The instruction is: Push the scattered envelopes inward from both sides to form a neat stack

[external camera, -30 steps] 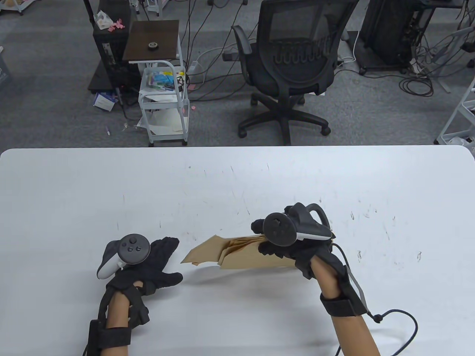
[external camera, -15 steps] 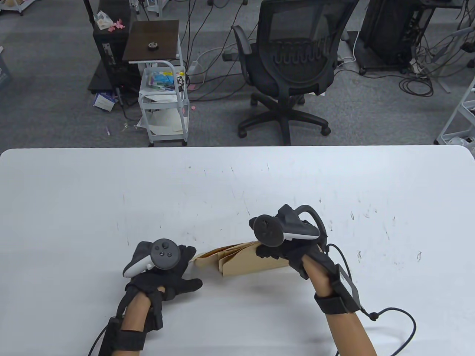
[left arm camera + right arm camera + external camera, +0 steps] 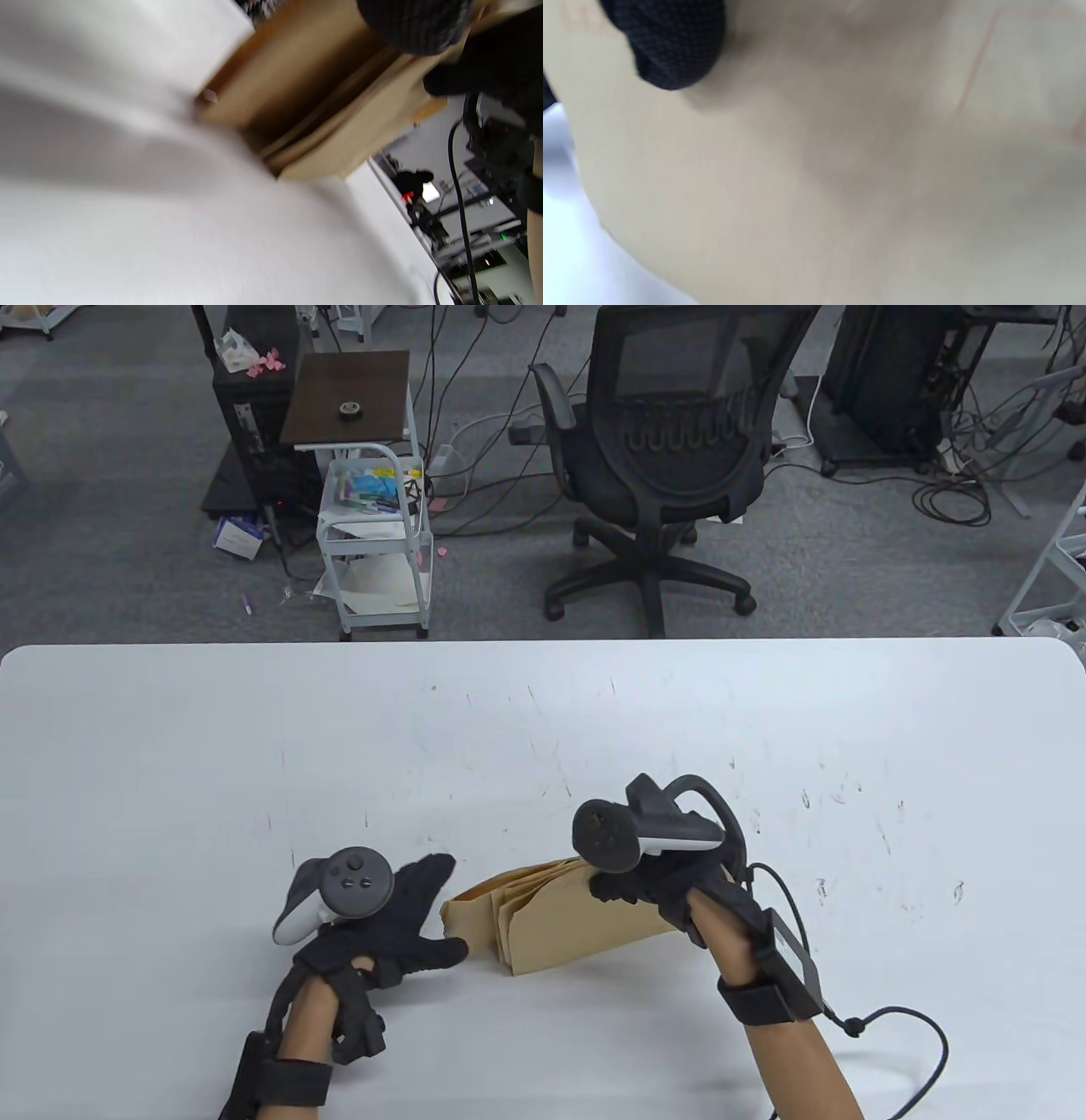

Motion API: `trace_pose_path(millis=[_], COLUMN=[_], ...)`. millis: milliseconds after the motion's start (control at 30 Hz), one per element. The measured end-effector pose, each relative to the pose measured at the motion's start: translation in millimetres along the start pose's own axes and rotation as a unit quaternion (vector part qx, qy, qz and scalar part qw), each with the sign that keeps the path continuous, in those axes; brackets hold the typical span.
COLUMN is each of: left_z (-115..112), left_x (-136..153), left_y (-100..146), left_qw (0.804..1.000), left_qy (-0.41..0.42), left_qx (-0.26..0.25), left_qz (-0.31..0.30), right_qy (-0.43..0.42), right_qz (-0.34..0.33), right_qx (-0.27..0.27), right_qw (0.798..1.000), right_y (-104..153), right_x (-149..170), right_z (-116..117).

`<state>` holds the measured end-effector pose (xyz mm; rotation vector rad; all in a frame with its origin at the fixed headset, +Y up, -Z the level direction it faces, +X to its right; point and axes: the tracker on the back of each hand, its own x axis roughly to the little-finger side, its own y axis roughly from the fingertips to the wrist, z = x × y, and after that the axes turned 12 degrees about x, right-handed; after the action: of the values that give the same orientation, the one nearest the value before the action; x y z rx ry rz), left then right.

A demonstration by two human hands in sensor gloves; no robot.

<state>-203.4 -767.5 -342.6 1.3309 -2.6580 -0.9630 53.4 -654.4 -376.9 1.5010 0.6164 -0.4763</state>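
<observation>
Several brown envelopes (image 3: 551, 920) form a loose, fanned pile standing tilted on the white table (image 3: 170, 746) near its front middle. My right hand (image 3: 632, 886) grips the pile's right end from above. My left hand (image 3: 407, 912) is flat with fingers spread, its fingertips (image 3: 437, 869) touching the pile's left edge. In the left wrist view the envelopes (image 3: 314, 106) show edge-on, with a gloved fingertip (image 3: 413, 23) on top. The right wrist view is filled by envelope paper (image 3: 840, 169) with one gloved fingertip (image 3: 670, 42) on it.
Beyond the table's far edge stand a black office chair (image 3: 679, 458), a white cart (image 3: 373, 534) and floor cables. A black cable (image 3: 899, 1027) runs from my right wrist across the table's front right.
My left hand has moved right from the table's left to the pile's left edge, pushing the spread envelopes inward. My right hand has shifted slightly left and tipped the pile more upright.
</observation>
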Motion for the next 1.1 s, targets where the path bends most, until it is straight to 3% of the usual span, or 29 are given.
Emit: trace_pose_path(millis=[67, 200, 333, 467, 500, 567, 667, 700, 767, 900, 1000, 1100], left_z=[-4, -5, -6, -3, -3, -3, -4, -4, -7, -15, -21, -17], left_x=[-8, -20, -13, -4, -1, -1, -5, -6, -11, -22, -30, -26], left_y=[-11, -17, -11, -6, -7, -8, -11, -12, -13, -18, -22, -16], left_qw=[0.999, 0.996, 0.990, 0.992, 0.994, 0.995, 0.996, 0.997, 0.998, 0.998, 0.996, 0.996], left_qy=[-0.031, -0.051, -0.059, -0.022, -0.009, 0.016, -0.006, -0.012, -0.006, -0.041, -0.077, -0.083], left_qx=[0.008, -0.059, -0.127, -0.119, -0.107, -0.092, -0.070, -0.064, -0.050, 0.006, 0.028, 0.008], left_qz=[-0.002, -0.035, -0.021, -0.034, -0.035, -0.047, -0.045, -0.045, -0.041, -0.038, -0.043, -0.033], right_qy=[0.011, 0.003, 0.053, 0.081, 0.066, 0.011, -0.138, -0.181, -0.300, -0.362, -0.383, -0.437], right_qz=[-0.016, -0.029, -0.037, 0.007, 0.049, 0.133, 0.193, 0.198, 0.189, 0.098, 0.074, 0.085], right_qx=[0.053, 0.111, 0.162, 0.134, 0.110, 0.092, 0.067, 0.068, 0.033, 0.061, 0.107, 0.163], right_qw=[0.998, 0.993, 0.985, 0.988, 0.990, 0.987, 0.969, 0.961, 0.934, 0.925, 0.915, 0.881], right_y=[-4, -9, -2, 43, 62, 103, 155, 161, 156, 133, 118, 120], right_x=[-7, -29, -46, -17, -1, 26, 59, 66, 82, 61, 39, 45], right_z=[0, -4, -2, -17, -18, -6, 33, 45, 76, 99, 95, 80])
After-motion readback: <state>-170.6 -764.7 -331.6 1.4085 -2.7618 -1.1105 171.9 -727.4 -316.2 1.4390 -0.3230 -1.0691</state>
